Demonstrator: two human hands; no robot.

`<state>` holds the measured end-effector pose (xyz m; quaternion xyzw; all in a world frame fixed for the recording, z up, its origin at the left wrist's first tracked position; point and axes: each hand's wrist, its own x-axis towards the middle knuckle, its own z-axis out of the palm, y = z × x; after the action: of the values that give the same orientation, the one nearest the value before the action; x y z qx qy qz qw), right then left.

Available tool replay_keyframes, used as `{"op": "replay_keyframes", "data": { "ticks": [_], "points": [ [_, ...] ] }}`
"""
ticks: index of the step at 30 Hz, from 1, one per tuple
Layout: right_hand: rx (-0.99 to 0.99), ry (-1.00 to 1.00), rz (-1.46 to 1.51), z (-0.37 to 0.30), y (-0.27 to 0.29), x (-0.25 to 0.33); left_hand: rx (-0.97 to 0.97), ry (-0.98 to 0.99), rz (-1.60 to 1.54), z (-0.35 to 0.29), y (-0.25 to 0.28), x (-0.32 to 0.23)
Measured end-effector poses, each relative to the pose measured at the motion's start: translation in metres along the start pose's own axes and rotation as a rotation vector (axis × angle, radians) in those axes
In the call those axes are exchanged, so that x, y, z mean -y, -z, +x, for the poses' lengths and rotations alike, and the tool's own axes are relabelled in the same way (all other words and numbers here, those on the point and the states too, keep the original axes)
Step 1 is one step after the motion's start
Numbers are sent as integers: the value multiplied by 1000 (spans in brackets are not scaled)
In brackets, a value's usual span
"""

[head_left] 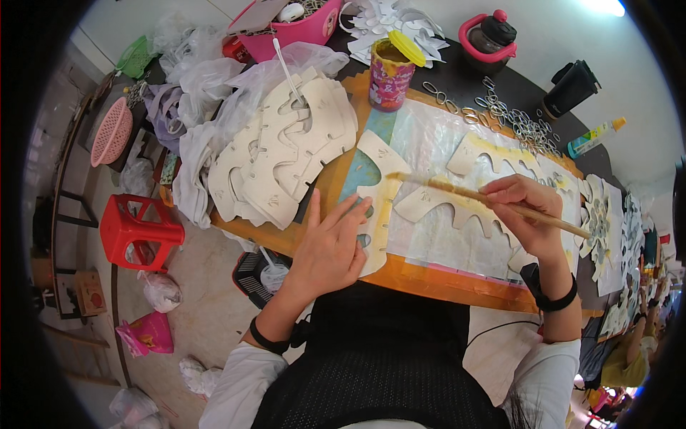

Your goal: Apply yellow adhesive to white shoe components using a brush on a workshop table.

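Note:
My right hand [525,211] grips a long wooden-handled brush [457,191]. Its yellowish bristles touch or hover just over the edge of a cream cut-out piece [384,204] with scalloped notches. Flat on that piece lies my left hand [330,242], fingers stretched out, partly covering it. To the left, a stack of similar cream cut-outs [286,154] is piled up, with a thin white stick resting on it. On the right, more cut-outs [493,154] with yellow-smeared edges lie on a whitish plastic sheet [429,247]. Behind stands a purple-pink tub [389,84] with its yellow lid tilted open.
Metal rings [500,107] lie in a heap at the back, near a green-yellow bottle [593,137] and a black cup [569,89]. A pink basket [307,32] stands at the back left. On the floor are a red stool [139,229] and bags. Another person works far right.

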<state>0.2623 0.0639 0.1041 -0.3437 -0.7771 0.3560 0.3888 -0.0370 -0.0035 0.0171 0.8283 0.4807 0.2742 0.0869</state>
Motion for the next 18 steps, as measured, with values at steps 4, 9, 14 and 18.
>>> {"op": "replay_keyframes", "data": {
  "ticks": [4, 9, 14, 18],
  "points": [
    [315, 20, 93, 3, 5, 5, 4, 2, 3, -1, 0, 1],
    [-34, 35, -177, 5, -5, 3, 12, 9, 0, -1, 0, 0],
    [184, -61, 171, 3, 3, 5, -4, 3, 0, -2, 0, 0],
    [92, 5, -33, 5, -4, -1, 15, 3, 5, -1, -1, 1]
  ]
}}
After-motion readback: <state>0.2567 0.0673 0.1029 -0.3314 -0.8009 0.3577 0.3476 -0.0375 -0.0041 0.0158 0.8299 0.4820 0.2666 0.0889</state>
